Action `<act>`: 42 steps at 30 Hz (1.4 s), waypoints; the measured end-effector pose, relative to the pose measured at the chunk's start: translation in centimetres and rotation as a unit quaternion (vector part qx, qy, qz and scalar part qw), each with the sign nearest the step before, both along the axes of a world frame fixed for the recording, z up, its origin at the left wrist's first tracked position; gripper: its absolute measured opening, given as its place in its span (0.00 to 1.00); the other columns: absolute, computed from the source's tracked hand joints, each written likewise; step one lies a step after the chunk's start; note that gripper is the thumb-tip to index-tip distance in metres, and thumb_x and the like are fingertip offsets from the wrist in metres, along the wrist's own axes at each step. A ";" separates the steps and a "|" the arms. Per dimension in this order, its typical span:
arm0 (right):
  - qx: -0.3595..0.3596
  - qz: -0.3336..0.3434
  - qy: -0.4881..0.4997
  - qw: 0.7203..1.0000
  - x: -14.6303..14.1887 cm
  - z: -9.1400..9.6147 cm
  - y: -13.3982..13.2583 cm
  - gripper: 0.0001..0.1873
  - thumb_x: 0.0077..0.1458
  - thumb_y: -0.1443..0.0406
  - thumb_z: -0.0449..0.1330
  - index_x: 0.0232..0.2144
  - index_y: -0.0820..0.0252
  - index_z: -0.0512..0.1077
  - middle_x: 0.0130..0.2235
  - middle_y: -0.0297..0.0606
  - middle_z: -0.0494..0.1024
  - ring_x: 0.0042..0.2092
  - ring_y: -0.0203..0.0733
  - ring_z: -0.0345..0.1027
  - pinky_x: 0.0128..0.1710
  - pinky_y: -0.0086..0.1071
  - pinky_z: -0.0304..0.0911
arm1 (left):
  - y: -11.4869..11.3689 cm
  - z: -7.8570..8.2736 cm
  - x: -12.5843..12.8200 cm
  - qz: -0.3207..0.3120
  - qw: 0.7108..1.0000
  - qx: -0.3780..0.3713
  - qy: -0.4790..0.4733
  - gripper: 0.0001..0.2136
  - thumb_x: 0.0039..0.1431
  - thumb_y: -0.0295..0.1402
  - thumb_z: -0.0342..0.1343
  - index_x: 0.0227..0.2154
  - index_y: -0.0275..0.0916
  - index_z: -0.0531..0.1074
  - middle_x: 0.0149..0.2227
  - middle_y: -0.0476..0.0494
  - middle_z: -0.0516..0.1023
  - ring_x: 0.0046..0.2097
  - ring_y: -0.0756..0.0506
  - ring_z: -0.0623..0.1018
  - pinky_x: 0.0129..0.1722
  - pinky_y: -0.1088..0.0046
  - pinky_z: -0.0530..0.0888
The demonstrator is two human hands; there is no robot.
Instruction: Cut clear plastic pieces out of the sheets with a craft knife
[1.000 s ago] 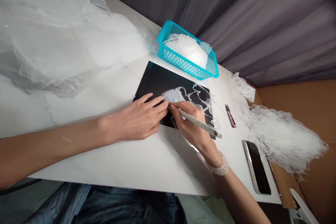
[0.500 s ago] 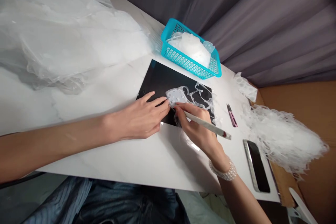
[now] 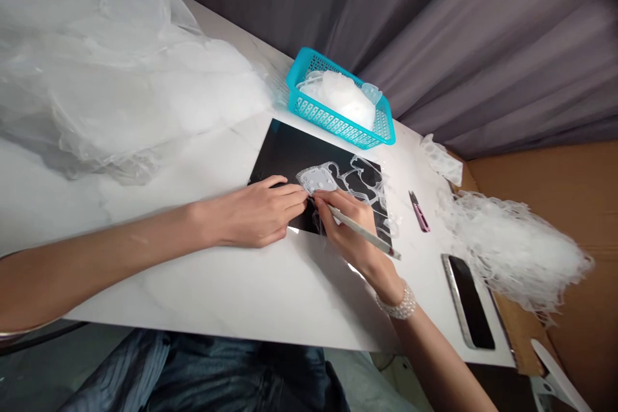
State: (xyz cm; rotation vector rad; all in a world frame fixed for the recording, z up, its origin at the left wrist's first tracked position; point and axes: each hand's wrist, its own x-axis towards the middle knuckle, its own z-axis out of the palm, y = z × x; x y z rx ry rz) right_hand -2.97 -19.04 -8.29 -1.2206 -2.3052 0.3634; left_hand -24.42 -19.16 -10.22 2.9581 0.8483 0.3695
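Observation:
A translucent moulded sheet (image 3: 316, 178), with small raised shapes and thin curling strips to its right, lies on a black mat (image 3: 294, 141). My left hand (image 3: 263, 211) rests palm down at the mat's lower left, fingers stretched out, the fingertips at the sheet's near edge. In my right hand (image 3: 350, 222) is a slim, whitish pen-like tool (image 3: 364, 234), gripped like a pencil. Its back end points down to the right. The working tip is hidden by my fingers at the sheet's lower edge.
Behind the mat stands a turquoise basket (image 3: 333, 125) of translucent pieces. A large clear plastic bag (image 3: 120, 71) fills the left. Rightward are small pink-handled snips (image 3: 420, 212), a phone (image 3: 469, 301), a pile of clear scrap strips (image 3: 521, 244) and a cardboard box (image 3: 545, 187).
The view has shifted slightly, moving the scene a little left. My right hand's tool has tilted a bit more steeply. My left fingers lie closer together at the sheet's edge.

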 end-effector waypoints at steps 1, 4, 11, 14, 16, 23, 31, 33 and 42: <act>0.010 0.010 0.002 1.000 0.1 -0.2 0.1 0.12 0.66 0.66 0.54 0.40 0.59 0.78 0.39 0.42 0.82 0.39 0.42 0.78 0.41 0.35 0.73 | 0.0 -0.1 0.0 0.001 1.000 -0.002 -0.009 0.15 0.65 0.27 0.45 0.51 0.33 0.71 0.55 0.33 0.75 0.59 0.38 0.71 0.62 0.55 0.62; 0.036 0.042 -0.020 0.998 0.2 -0.9 0.2 0.13 0.67 0.67 0.51 0.45 0.60 0.76 0.46 0.46 0.80 0.44 0.43 0.77 0.46 0.37 0.73 | 0.0 -0.3 -0.1 0.009 0.999 -0.018 -0.035 0.17 0.66 0.27 0.46 0.54 0.32 0.69 0.56 0.34 0.74 0.62 0.39 0.69 0.65 0.55 0.59; 0.052 0.067 -0.102 0.991 -0.6 -1.3 0.2 0.20 0.67 0.72 0.46 0.57 0.63 0.68 0.50 0.52 0.78 0.51 0.52 0.71 0.50 0.47 0.73 | -0.1 -0.5 0.1 0.027 0.998 -0.050 -0.021 0.19 0.67 0.27 0.44 0.59 0.30 0.65 0.58 0.35 0.72 0.62 0.40 0.68 0.68 0.54 0.54; 0.065 0.072 -0.144 0.985 -1.1 -1.0 0.2 0.23 0.66 0.74 0.47 0.60 0.66 0.65 0.50 0.54 0.77 0.48 0.53 0.70 0.49 0.46 0.73 | 0.0 -0.6 0.3 0.039 0.997 -0.057 -0.023 0.17 0.68 0.29 0.44 0.56 0.31 0.67 0.55 0.35 0.74 0.61 0.40 0.69 0.68 0.52 0.55; 0.070 0.083 -0.163 0.981 -1.3 -0.6 0.2 0.24 0.65 0.75 0.46 0.62 0.65 0.64 0.50 0.53 0.76 0.46 0.52 0.70 0.49 0.45 0.73 | 0.0 -0.7 0.4 0.046 0.997 -0.056 -0.033 0.16 0.68 0.29 0.44 0.54 0.31 0.69 0.54 0.36 0.75 0.60 0.40 0.71 0.68 0.51 0.56; 0.051 0.127 -0.155 0.978 -0.8 0.4 0.7 0.26 0.66 0.75 0.47 0.64 0.61 0.61 0.47 0.48 0.78 0.43 0.48 0.70 0.45 0.43 0.75 | 0.0 -0.8 0.4 0.039 0.998 -0.018 -0.043 0.18 0.65 0.28 0.47 0.55 0.30 0.70 0.54 0.34 0.76 0.59 0.39 0.72 0.67 0.54 0.61; -0.040 -0.093 0.240 0.965 7.0 2.0 3.6 0.15 0.65 0.64 0.53 0.48 0.59 0.76 0.48 0.46 0.81 0.46 0.41 0.78 0.45 0.31 0.72 | -0.2 0.4 0.2 0.049 0.998 -0.037 -0.010 0.25 0.62 0.24 0.45 0.63 0.29 0.63 0.64 0.37 0.68 0.65 0.43 0.66 0.69 0.64 0.57; -0.048 -0.138 0.284 0.948 10.4 2.7 4.4 0.18 0.66 0.61 0.50 0.51 0.62 0.74 0.47 0.52 0.82 0.46 0.41 0.79 0.45 0.29 0.71 | -0.2 0.4 0.1 0.046 0.998 -0.039 -0.003 0.26 0.62 0.23 0.45 0.63 0.29 0.62 0.64 0.37 0.67 0.66 0.43 0.66 0.70 0.64 0.55; -0.175 -0.144 0.418 0.880 11.1 3.0 4.4 0.17 0.60 0.59 0.62 0.49 0.60 0.75 0.44 0.46 0.84 0.43 0.43 0.80 0.47 0.40 0.74 | 0.2 1.7 0.3 0.049 0.997 -0.051 -0.023 0.21 0.65 0.26 0.44 0.60 0.35 0.67 0.61 0.41 0.71 0.64 0.43 0.67 0.69 0.59 0.54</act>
